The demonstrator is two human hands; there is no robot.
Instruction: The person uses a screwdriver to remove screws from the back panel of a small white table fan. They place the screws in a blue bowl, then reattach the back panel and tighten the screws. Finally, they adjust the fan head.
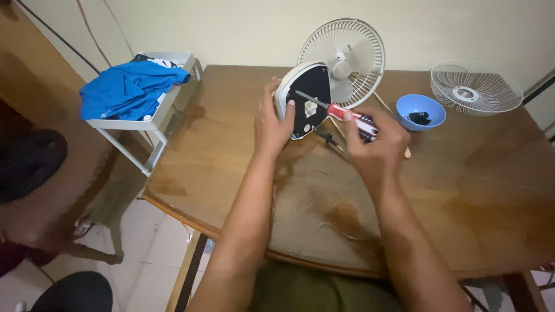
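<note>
A small white table fan (341, 63) lies tipped on the wooden table (474, 190), its base (306, 98) turned up so the black underside faces me. My left hand (272, 121) grips the left edge of that base. My right hand (376, 147) holds a screwdriver (347, 115) with a red, white and black handle. Its shaft points up-left, with the tip on the black underside. The fan's rear grille and hub stand behind the base.
A detached white front grille (475, 88) lies at the table's far right. A blue bowl (421, 111) with small dark parts sits beside it. A white rack (151, 118) with blue cloth (130, 89) stands left of the table.
</note>
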